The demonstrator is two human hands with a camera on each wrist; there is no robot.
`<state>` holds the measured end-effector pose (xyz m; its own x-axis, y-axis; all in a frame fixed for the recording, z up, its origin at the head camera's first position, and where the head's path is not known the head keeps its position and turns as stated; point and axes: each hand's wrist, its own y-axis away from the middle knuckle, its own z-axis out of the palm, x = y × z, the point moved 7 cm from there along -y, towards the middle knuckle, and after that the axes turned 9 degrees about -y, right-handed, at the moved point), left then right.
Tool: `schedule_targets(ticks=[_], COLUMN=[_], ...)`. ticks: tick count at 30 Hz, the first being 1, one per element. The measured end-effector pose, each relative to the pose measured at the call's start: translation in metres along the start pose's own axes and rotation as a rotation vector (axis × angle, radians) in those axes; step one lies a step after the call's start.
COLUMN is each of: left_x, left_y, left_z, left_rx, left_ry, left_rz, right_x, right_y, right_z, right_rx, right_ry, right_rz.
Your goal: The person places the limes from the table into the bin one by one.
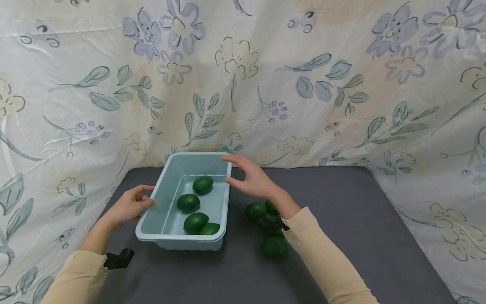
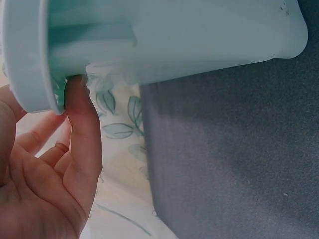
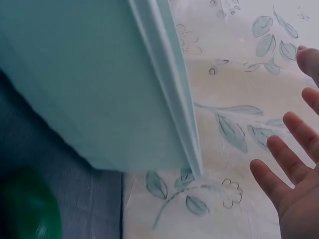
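Observation:
A pale blue-green plastic tub (image 1: 181,238) stands on the dark table, with several dark green oval fruits (image 1: 188,203) inside. My left hand (image 1: 130,205) pinches its left rim; the left wrist view shows a finger (image 2: 83,134) hooked under the lip, the thumb on the other side. At the right rim, my right hand (image 1: 253,179) is spread, its fingertips overlapping the rim in the head view. The right wrist view has the fingers (image 3: 294,149) apart from the tub wall (image 3: 109,89), holding nothing.
More green fruits (image 1: 275,246) lie on the table (image 1: 334,198) right of the tub, partly hidden under my right forearm. A flowered cloth (image 1: 265,84) hangs behind the table and along its sides. A black wrist strap (image 1: 119,259) is on my left wrist.

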<state>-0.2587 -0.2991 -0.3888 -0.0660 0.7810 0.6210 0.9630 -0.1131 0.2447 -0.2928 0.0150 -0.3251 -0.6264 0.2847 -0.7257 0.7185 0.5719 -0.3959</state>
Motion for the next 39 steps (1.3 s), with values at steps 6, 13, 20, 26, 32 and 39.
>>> schedule_targets(ticks=[6,13,20,26,32,39], left_x=[0.001,0.002,0.003,0.002,0.001,0.002], left_y=[0.001,0.001,0.002,0.002,0.001,0.002], left_z=[0.000,-0.001,0.000,0.000,0.001,0.001], left_rx=[0.000,0.006,0.011,0.011,0.008,0.007], left_ry=[0.006,-0.005,-0.005,-0.010,-0.009,0.000], left_rz=[0.006,0.004,0.003,0.004,0.001,-0.006], right_x=[0.011,0.037,0.056,0.081,0.106,0.123], right_y=[0.018,0.042,0.063,0.080,0.098,0.111], right_z=[-0.005,-0.015,-0.024,-0.028,-0.030,-0.031], right_rx=[0.001,0.022,0.031,0.028,0.029,0.021], right_ry=[0.024,0.049,0.057,0.062,0.059,0.094], right_rz=[-0.034,0.057,0.090,0.129,0.202,0.232])
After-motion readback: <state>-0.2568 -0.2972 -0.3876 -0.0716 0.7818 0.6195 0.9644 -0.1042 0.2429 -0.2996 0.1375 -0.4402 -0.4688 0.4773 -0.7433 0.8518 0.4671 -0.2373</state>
